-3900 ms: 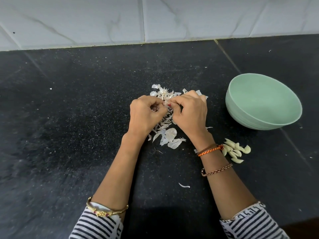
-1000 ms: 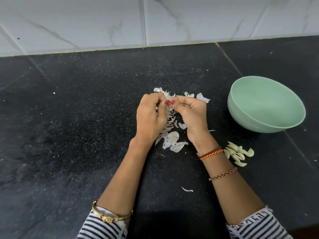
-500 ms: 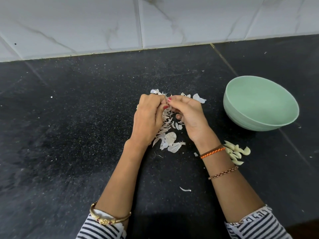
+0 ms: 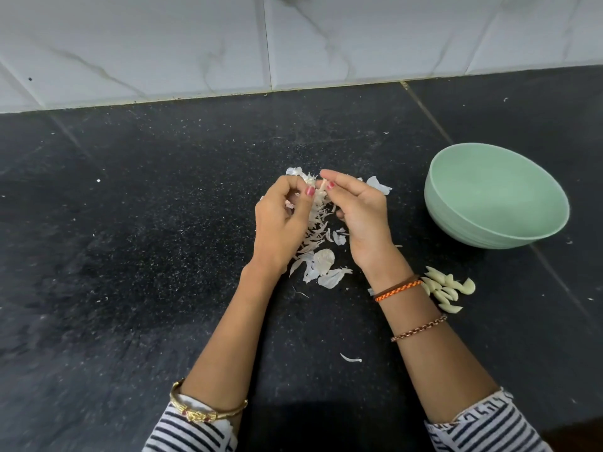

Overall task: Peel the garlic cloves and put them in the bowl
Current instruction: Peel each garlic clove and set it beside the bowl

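Above a black speckled counter (image 4: 130, 256), a person's two hands meet over a scatter of papery garlic skins (image 4: 321, 265); the left hand (image 4: 282, 223) has its fingers curled inward, thumb tip with red polish pressed against a small pale garlic clove (image 4: 321, 190); the right hand (image 4: 355, 210) faces it, thumb and forefinger pinching the same clove from the other side, the remaining fingers loosely bent; so both hands are closed on that one clove, held just above the skins; directly beneath the pinch and trailing back toward the wrists lie the loose skins, thin strips nearer the fingers, broader white flakes nearer the wrists; to the right of the grip and well apart from it stands a pale green bowl (image 4: 456, 216), nothing visible inside; nearer the person than the bowl, just beside the right wrist, a small heap of peeled cloves (image 4: 447, 288) lies on the counter; one stray skin fragment (image 4: 350, 358) lies between the forearms; white marble tiles (image 4: 195, 44) rise behind.
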